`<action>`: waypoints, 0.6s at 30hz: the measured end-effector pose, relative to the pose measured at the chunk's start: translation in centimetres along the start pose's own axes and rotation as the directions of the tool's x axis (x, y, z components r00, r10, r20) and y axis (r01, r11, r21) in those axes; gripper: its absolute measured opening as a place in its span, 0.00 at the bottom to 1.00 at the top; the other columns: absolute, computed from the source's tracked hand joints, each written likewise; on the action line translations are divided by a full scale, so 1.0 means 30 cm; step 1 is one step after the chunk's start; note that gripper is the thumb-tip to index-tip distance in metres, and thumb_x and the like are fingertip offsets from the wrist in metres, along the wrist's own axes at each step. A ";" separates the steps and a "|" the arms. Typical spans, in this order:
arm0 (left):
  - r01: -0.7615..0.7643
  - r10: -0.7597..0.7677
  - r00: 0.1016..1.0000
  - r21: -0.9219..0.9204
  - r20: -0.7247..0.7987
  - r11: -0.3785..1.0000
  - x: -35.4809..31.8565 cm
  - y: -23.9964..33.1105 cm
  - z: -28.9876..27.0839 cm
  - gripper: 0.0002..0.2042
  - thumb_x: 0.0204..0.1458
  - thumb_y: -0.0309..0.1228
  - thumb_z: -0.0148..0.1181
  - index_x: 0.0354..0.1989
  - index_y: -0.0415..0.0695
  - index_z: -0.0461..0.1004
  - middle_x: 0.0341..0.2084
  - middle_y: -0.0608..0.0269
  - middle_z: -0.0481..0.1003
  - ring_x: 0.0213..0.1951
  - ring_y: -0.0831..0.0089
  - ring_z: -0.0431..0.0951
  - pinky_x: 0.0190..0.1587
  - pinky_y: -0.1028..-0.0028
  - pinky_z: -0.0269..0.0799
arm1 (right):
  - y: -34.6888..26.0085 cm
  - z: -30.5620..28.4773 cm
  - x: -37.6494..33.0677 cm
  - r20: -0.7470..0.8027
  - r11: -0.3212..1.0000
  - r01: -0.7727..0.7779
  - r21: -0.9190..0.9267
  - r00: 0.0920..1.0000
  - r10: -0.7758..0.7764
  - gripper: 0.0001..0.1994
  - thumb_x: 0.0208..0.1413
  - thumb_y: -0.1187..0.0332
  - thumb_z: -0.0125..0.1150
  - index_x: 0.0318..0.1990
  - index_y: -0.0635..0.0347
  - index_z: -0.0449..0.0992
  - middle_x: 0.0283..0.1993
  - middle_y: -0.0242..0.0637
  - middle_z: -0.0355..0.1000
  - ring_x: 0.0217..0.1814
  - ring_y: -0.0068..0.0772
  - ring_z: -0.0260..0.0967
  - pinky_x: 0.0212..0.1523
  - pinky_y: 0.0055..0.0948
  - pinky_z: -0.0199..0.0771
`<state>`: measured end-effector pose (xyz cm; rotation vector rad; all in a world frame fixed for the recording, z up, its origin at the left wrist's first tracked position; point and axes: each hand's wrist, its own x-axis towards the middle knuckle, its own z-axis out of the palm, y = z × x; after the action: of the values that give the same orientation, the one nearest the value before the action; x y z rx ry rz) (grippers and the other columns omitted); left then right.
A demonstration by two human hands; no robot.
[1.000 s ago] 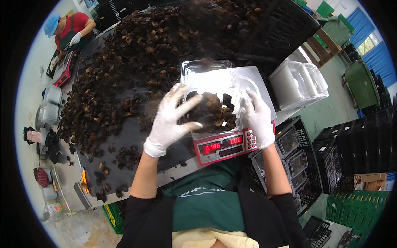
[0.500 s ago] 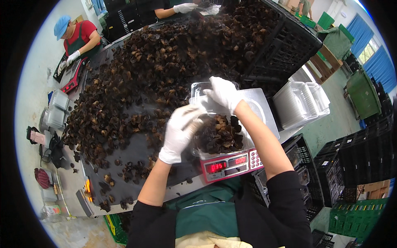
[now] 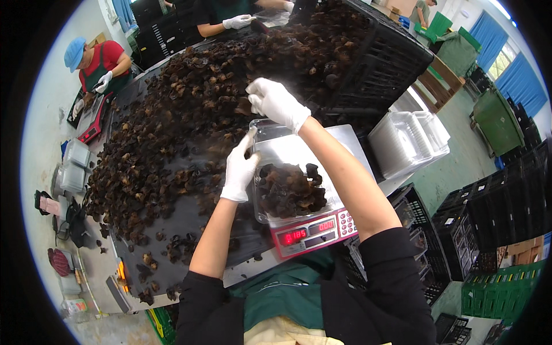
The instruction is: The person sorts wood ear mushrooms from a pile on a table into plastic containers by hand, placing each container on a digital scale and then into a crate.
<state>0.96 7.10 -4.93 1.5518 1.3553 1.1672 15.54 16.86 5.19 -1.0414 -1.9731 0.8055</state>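
Observation:
My white-gloved left hand [image 3: 240, 168] has its thumb and fingers apart against the left edge of a clear plastic box [image 3: 260, 211]. Inside the box lies a clump of dark brown wood ear mushrooms [image 3: 290, 190]. The box rests on an electronic scale [image 3: 313, 233] with a metal plate, a red front and lit red digits; its clear lid [image 3: 270, 130] lies folded back at the far side. My gloved right hand [image 3: 278, 104] is up beyond the lid, over the edge of the mushroom heap [image 3: 201, 80]. Its fingers are curled, with a blurred brown mushroom piece at the tips.
A black crate [image 3: 379, 63] stands tilted at the heap's right. Stacked clear boxes [image 3: 402, 141] sit right of the scale. Black crates [image 3: 422, 241] are on the floor at right. One co-worker [image 3: 103, 63] works at a red scale far left; another's gloved hand [image 3: 238, 22] shows across the table.
My right hand has moved from above the box to the far left, over the heap. My left hand has drawn back from the mushrooms to the box's left edge. The scale's digits differ.

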 end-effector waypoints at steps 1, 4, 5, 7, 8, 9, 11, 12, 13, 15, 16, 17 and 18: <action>-0.033 0.031 0.999 -0.139 -0.019 0.990 0.017 -0.015 0.010 0.35 0.48 0.16 0.53 0.69 0.46 0.61 0.55 0.49 0.74 0.56 0.66 0.73 0.58 0.72 0.66 | -0.042 -0.008 0.005 -0.032 1.000 0.022 0.015 0.999 -0.021 0.10 0.63 0.72 0.56 0.48 0.69 0.72 0.31 0.39 0.77 0.30 0.25 0.74 0.33 0.26 0.74; 0.069 -0.072 0.997 -0.306 0.001 0.950 0.030 0.018 0.024 0.38 0.47 0.14 0.52 0.72 0.47 0.57 0.53 0.51 0.75 0.52 0.70 0.74 0.55 0.74 0.68 | -0.124 -0.045 -0.053 -0.227 0.999 -0.037 0.034 0.973 0.044 0.14 0.62 0.71 0.58 0.51 0.70 0.72 0.33 0.40 0.77 0.31 0.25 0.75 0.35 0.27 0.75; 0.073 -0.081 0.997 -0.386 -0.005 0.920 0.035 0.006 0.011 0.38 0.48 0.14 0.52 0.72 0.48 0.56 0.53 0.53 0.75 0.52 0.70 0.74 0.54 0.74 0.69 | -0.139 -0.060 -0.076 -0.277 0.998 -0.017 0.069 0.960 0.035 0.16 0.61 0.69 0.59 0.53 0.70 0.71 0.34 0.42 0.78 0.32 0.26 0.76 0.37 0.27 0.75; 0.035 -0.065 0.997 -0.474 -0.046 0.880 0.017 0.037 -0.010 0.37 0.51 0.16 0.55 0.72 0.45 0.55 0.55 0.53 0.74 0.56 0.70 0.73 0.58 0.74 0.66 | -0.148 -0.111 -0.169 -0.432 1.000 0.028 -0.009 0.901 -0.030 0.18 0.64 0.64 0.57 0.54 0.68 0.72 0.39 0.41 0.77 0.31 0.24 0.75 0.37 0.27 0.75; -0.002 -0.048 0.996 -0.536 -0.079 0.844 0.004 0.065 -0.020 0.36 0.53 0.17 0.57 0.72 0.44 0.54 0.56 0.52 0.74 0.57 0.70 0.73 0.60 0.74 0.65 | -0.228 -0.148 -0.253 -0.486 0.984 -0.058 0.167 0.864 0.133 0.20 0.62 0.60 0.59 0.53 0.68 0.74 0.43 0.50 0.78 0.36 0.35 0.79 0.43 0.33 0.76; -0.077 0.016 0.994 -0.579 -0.109 0.812 -0.011 0.060 -0.042 0.32 0.60 0.28 0.58 0.72 0.43 0.54 0.57 0.53 0.73 0.59 0.69 0.72 0.64 0.69 0.62 | -0.260 -0.176 -0.342 -0.500 0.962 -0.111 0.250 0.836 0.226 0.22 0.63 0.59 0.58 0.56 0.66 0.72 0.45 0.48 0.77 0.37 0.33 0.78 0.44 0.32 0.76; -0.229 0.233 0.972 -0.366 -0.034 0.902 -0.081 0.101 -0.092 0.24 0.63 0.46 0.53 0.60 0.41 0.71 0.57 0.55 0.73 0.62 0.61 0.69 0.67 0.59 0.58 | -0.193 -0.225 -0.534 -0.619 0.982 -0.177 -0.061 0.778 0.102 0.24 0.66 0.57 0.50 0.63 0.63 0.68 0.54 0.49 0.75 0.41 0.36 0.77 0.50 0.31 0.74; -0.400 0.434 0.898 -0.269 0.076 0.876 -0.113 0.046 -0.140 0.25 0.63 0.50 0.51 0.54 0.41 0.77 0.57 0.54 0.73 0.63 0.58 0.68 0.67 0.56 0.56 | -0.113 -0.230 -0.634 -0.609 0.949 -0.185 -0.257 0.793 -0.010 0.23 0.67 0.58 0.48 0.63 0.64 0.67 0.54 0.51 0.74 0.41 0.37 0.77 0.48 0.32 0.75; -0.504 0.509 0.854 -0.067 0.111 0.861 -0.164 0.057 -0.161 0.24 0.61 0.52 0.53 0.49 0.42 0.79 0.56 0.54 0.74 0.63 0.55 0.68 0.67 0.56 0.56 | -0.026 -0.235 -0.732 -0.589 0.877 -0.195 -0.439 0.799 -0.117 0.23 0.67 0.59 0.46 0.63 0.64 0.67 0.54 0.52 0.74 0.41 0.39 0.76 0.46 0.34 0.75; -0.490 0.473 0.872 0.236 0.128 0.839 -0.303 0.096 -0.178 0.22 0.56 0.51 0.61 0.45 0.45 0.81 0.52 0.52 0.76 0.61 0.51 0.69 0.67 0.57 0.57 | -0.042 -0.179 -0.890 -0.275 0.770 -0.558 0.309 0.723 0.634 0.22 0.69 0.62 0.42 0.63 0.68 0.65 0.57 0.53 0.70 0.50 0.48 0.74 0.52 0.39 0.72; -0.416 0.395 0.908 0.178 0.142 0.892 -0.345 0.131 -0.126 0.20 0.54 0.44 0.66 0.50 0.43 0.78 0.47 0.56 0.77 0.56 0.55 0.73 0.63 0.61 0.64 | 0.026 -0.170 -0.991 -0.209 0.877 -0.479 0.046 0.854 0.477 0.22 0.70 0.60 0.42 0.63 0.68 0.65 0.58 0.52 0.70 0.54 0.47 0.72 0.58 0.41 0.68; -0.165 0.164 0.978 -0.003 0.132 0.986 -0.396 0.115 -0.109 0.19 0.55 0.37 0.65 0.52 0.43 0.75 0.43 0.58 0.77 0.50 0.59 0.75 0.57 0.64 0.68 | -0.014 -0.142 -0.997 -0.090 0.837 -0.488 0.247 0.849 0.521 0.23 0.70 0.60 0.42 0.63 0.68 0.64 0.53 0.49 0.72 0.48 0.41 0.72 0.51 0.37 0.70; 0.110 -0.081 0.983 -0.177 0.167 0.978 -0.441 0.093 -0.097 0.19 0.55 0.30 0.63 0.55 0.42 0.71 0.39 0.60 0.76 0.44 0.63 0.77 0.52 0.67 0.73 | -0.053 -0.106 -0.994 0.042 0.741 -0.511 0.435 0.834 0.550 0.23 0.70 0.59 0.43 0.64 0.68 0.62 0.48 0.47 0.75 0.42 0.35 0.73 0.45 0.33 0.73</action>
<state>-1.27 -6.47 -3.46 1.3999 1.1687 1.0549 29.12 -9.08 -1.50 -1.3518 -1.3175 1.4060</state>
